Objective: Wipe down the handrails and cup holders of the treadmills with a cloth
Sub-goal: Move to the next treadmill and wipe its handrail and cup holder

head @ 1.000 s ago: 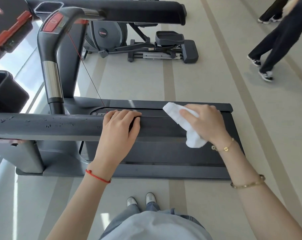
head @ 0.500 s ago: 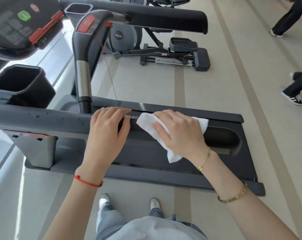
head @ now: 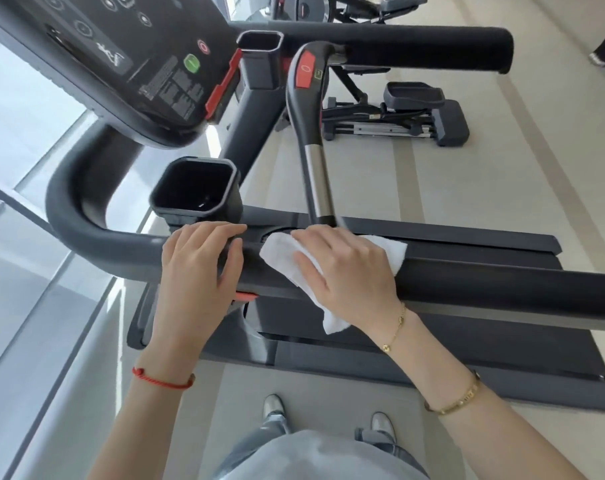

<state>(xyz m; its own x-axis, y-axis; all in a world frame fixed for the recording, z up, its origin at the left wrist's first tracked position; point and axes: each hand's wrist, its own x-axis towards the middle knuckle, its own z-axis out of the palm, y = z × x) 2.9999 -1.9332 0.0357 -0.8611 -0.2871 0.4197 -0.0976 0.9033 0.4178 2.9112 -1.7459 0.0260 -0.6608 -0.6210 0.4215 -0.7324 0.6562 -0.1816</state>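
- right hand (head: 346,271) lies spread over the white folded cloth (head: 283,254), fingers curved around it, pressing it onto the near dark grey padded handrail (head: 502,289).
- left hand (head: 200,268) rests on the same rail just beside the cloth, fingers draped over the top, thumb hooked on the near side.
- black square cup holder (head: 195,188) sits just behind the left hand.
- black treadmill console (head: 128,57) hangs above it, a grey elliptical trainer (head: 398,116) beyond.
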